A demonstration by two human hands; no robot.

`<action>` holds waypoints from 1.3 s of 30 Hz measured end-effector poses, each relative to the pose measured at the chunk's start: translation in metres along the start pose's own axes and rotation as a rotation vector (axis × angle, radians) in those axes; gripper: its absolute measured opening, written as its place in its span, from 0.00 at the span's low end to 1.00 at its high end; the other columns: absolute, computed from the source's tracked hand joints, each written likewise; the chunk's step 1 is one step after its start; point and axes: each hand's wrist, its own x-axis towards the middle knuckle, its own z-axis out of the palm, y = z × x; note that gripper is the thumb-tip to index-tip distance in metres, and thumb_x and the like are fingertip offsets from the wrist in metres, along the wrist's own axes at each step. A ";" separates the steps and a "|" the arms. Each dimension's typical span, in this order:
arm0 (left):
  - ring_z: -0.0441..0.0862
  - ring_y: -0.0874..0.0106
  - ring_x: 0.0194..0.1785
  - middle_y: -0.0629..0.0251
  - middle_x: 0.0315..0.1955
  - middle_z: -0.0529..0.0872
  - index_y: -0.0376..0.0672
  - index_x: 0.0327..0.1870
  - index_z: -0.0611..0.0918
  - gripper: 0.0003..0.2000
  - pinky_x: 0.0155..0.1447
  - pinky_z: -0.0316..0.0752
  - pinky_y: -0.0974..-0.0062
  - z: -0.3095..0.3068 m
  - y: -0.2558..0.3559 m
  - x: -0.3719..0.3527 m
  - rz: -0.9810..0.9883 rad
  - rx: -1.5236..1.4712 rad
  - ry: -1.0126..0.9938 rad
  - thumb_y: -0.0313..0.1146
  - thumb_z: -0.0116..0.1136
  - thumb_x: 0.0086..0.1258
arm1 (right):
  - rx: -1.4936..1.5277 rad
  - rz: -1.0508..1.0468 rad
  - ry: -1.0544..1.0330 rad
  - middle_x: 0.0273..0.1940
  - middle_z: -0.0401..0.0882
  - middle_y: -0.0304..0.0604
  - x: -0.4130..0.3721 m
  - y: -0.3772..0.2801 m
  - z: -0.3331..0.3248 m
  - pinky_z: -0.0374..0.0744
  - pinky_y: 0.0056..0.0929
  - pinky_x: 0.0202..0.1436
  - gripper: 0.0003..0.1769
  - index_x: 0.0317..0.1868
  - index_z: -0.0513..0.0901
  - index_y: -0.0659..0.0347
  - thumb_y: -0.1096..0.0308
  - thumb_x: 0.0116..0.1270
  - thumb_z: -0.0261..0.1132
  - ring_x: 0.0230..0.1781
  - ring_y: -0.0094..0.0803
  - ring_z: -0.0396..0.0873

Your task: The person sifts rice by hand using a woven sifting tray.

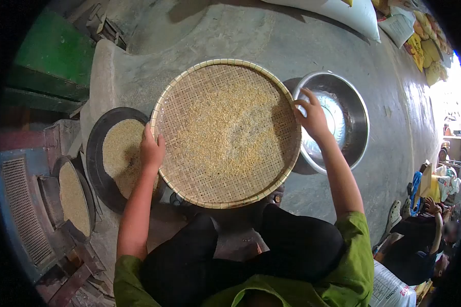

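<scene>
A round woven tray (189, 187) with grain spread over its middle is held over my lap. My left hand (151, 149) grips its left rim, thumb on the inner side. At the right rim is my right hand (312, 116), its thumb and a finger near the edge while other fingers are raised and bent; whether it grips the rim is hard to tell. The grain (225, 128) lies in a loose, uneven layer. Just left of the tray stands a dark basin (98, 174) of grain, and to the right a shiny metal basin (362, 123).
Another grain-filled pan (73, 197) stands at far left beside a blue machine frame (15, 169). A green box (56, 56) is at upper left. White sacks (338, 15) lie at the top right. Another person (412, 245) is at lower right.
</scene>
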 end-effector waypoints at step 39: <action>0.74 0.50 0.54 0.44 0.53 0.73 0.37 0.64 0.59 0.27 0.55 0.69 0.61 0.004 -0.005 0.001 -0.004 0.024 0.000 0.33 0.50 0.64 | 0.075 -0.086 -0.092 0.66 0.55 0.53 0.032 -0.005 0.016 0.60 0.43 0.67 0.06 0.37 0.76 0.61 0.71 0.58 0.59 0.69 0.48 0.52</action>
